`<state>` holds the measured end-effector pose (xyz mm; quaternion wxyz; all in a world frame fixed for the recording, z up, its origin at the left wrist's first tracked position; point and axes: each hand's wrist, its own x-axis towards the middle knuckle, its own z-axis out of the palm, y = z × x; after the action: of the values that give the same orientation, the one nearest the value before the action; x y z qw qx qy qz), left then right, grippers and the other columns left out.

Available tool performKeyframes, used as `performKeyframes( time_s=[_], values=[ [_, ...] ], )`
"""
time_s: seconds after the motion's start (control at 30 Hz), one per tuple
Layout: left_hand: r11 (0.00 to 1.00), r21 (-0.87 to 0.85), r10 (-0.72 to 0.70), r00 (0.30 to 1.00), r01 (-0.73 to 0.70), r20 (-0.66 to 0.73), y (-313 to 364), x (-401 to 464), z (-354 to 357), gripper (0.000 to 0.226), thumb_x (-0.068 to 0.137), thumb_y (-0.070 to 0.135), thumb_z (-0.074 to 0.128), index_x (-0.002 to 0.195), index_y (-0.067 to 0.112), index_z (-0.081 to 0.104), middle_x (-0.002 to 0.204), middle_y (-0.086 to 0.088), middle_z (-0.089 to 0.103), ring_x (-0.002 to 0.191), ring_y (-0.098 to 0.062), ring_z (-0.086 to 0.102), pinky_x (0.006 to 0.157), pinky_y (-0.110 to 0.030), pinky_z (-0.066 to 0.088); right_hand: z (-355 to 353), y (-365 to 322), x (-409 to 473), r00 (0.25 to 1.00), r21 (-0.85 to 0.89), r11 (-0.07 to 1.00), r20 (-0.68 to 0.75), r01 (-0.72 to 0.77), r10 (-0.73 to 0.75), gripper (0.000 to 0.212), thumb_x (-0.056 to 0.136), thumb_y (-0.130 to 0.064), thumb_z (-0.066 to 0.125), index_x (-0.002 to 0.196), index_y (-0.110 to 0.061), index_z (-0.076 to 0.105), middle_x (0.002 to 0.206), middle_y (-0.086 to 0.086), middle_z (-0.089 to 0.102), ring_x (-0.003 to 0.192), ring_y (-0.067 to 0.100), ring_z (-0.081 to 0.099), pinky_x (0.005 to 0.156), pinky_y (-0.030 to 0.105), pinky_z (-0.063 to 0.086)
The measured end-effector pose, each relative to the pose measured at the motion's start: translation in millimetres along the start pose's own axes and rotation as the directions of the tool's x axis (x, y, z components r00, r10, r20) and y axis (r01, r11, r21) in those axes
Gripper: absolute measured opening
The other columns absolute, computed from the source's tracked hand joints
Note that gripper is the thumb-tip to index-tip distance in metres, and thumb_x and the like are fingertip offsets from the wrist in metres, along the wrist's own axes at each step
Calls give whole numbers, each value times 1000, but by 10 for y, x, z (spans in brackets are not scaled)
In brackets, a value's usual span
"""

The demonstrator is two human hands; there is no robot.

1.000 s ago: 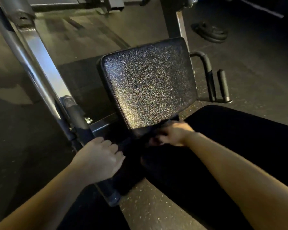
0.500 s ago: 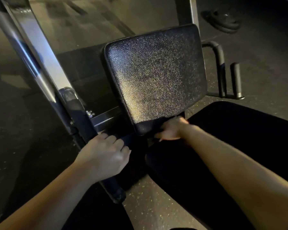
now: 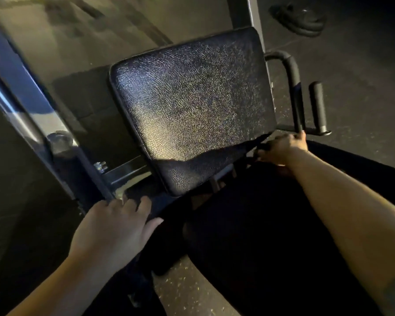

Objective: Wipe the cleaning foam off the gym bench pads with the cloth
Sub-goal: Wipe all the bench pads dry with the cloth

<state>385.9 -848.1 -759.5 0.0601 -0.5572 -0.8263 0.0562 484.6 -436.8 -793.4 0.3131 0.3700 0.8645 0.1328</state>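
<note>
Pad: I see the black textured bench pad (image 3: 192,115) mid-frame, tilted, sheen across its middle; foam I cannot make out.
Cloth: dark cloth (image 3: 242,148) lies over the pad's near right corner, stretched toward my right hand.
Right hand: right hand (image 3: 281,149) at the pad's right edge, fingers curled, pinching the cloth.
Left hand: left hand (image 3: 114,226) rests on the dark frame bar (image 3: 155,247) below the pad, fingers loosely spread, thumb out.
Surroundings: grip handles (image 3: 317,106) right of the pad; weight plates (image 3: 299,19) on the floor (image 3: 363,76) beyond.
</note>
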Motion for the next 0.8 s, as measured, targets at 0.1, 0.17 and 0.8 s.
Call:
performKeyframes(
  time_s=[0.1, 0.17, 0.8],
  values=[
    [1000, 15, -21, 1000, 21, -9, 26, 12, 30, 57, 90, 46, 36, 94, -1, 67, 55, -13, 57, 42, -29, 53, 46, -29, 35, 30, 44, 222, 995, 49, 995, -25, -90, 92, 67, 83, -71, 31, 130, -32, 56, 138, 0, 53, 135, 20, 40, 115, 50, 16],
    [999, -4, -32, 999, 32, -11, 21, 18, 21, 56, 89, 46, 36, 93, -1, 67, 55, -13, 58, 42, -29, 54, 45, -29, 35, 1, -12, 243, 997, 66, 995, -23, -75, 76, 63, 84, -65, 36, 125, -25, 61, 131, 4, 59, 127, 22, 49, 107, 43, 32],
    [999, 29, -41, 999, 41, -2, 48, -52, -94, 27, 75, 33, 73, 66, 11, 60, 50, -6, 54, 41, -26, 54, 51, -26, 22, -207, -1982, -1980, 881, 31, 881, -33, 472, -471, 50, 80, -56, 56, 121, -28, 61, 122, 3, 60, 119, 26, 50, 99, 47, 31]
  ],
)
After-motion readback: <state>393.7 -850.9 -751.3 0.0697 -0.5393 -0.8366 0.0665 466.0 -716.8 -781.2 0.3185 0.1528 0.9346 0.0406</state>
